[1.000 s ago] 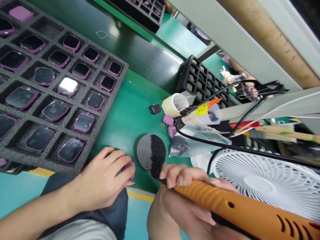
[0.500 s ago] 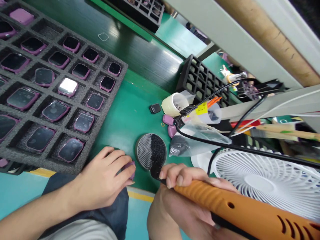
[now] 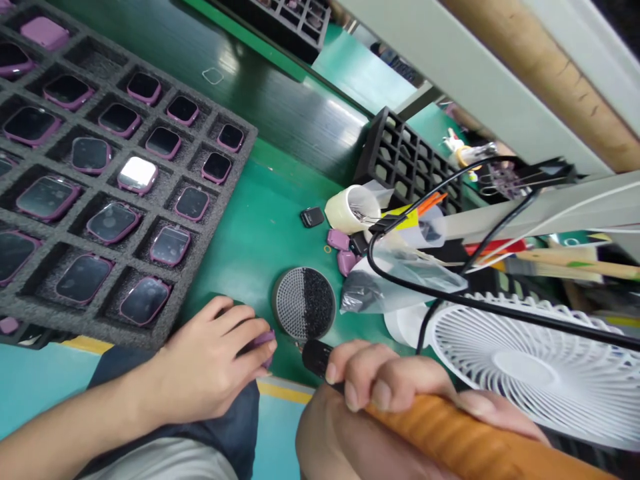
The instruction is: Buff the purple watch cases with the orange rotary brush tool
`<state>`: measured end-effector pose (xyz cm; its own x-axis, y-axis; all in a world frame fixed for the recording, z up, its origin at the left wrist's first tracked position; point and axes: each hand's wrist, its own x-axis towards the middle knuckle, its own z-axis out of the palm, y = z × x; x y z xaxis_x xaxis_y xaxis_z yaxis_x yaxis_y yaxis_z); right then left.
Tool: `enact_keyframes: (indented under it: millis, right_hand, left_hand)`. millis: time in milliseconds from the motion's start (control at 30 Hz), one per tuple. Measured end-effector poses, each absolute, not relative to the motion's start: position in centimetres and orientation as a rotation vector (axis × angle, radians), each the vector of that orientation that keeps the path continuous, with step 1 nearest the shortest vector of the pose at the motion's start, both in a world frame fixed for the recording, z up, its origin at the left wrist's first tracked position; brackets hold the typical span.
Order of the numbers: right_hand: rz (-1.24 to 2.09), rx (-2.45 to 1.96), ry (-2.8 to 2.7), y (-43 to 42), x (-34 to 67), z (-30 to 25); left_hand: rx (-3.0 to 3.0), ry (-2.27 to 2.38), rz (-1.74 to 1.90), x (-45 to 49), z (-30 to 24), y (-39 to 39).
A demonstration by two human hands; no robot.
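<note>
My left hand [image 3: 213, 363] is closed on a purple watch case [image 3: 266, 347], mostly hidden behind the fingers, near the front edge of the green table. An orange electric screwdriver [image 3: 480, 433] with a black nose lies in my right hand [image 3: 400, 383], fingers wrapped around its front. Its tip points toward a round dish [image 3: 287, 303], just short of the dish's lower rim. One half of that dish is a grey dotted plate; small black pieces, too small to make out, cover the other half.
A dark foam tray [image 3: 163, 333] with several purple-framed watches fills the left. Behind the dish are a cream cup [image 3: 340, 210], purple pieces [image 3: 346, 262], a clear plastic bag [image 3: 400, 283] and a black tray [image 3: 407, 160]. A white fan [image 3: 525, 367] and black cable [image 3: 480, 303] occupy the right.
The screwdriver's nose has drawn back from over the dish's lower edge, down and to the right, with my right hand. My left hand stays almost in place with the purple case.
</note>
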<state>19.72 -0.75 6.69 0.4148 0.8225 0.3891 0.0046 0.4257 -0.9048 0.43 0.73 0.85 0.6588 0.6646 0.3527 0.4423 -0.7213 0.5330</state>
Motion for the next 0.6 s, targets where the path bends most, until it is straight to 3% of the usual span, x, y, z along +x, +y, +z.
enact_keyframes:
  millis: [600]
  right_hand:
    - [0.774,-0.97,-1.066,-0.4,19.3,5.5]
  left_hand:
    - [2.471,0.901,0.772,0.6,0.9,0.9]
